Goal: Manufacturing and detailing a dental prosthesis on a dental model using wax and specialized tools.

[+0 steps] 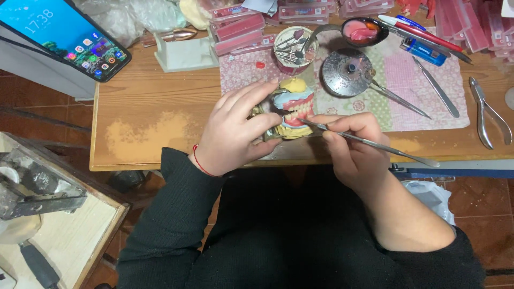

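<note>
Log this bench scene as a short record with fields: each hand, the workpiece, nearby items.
left hand: grips the denture model from its left side
right hand: holds a thin metal instrument, tip at the model's teeth
workpiece: tooth rows in pink wax on yellowish casts
surface: wooden table, patterned cloth
nearby: pliers, smartphone, tin of burs

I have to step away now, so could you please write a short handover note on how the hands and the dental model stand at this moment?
Left hand: grips the dental model at the table edge.
Right hand: fingers pinch a thin metal tool, tip at the model's teeth.
Done: teeth are set in pink wax.
Left: cannot tell how much shaping remains.
Nearby: round metal lid, pliers, spoon of pink wax, phone.
</note>
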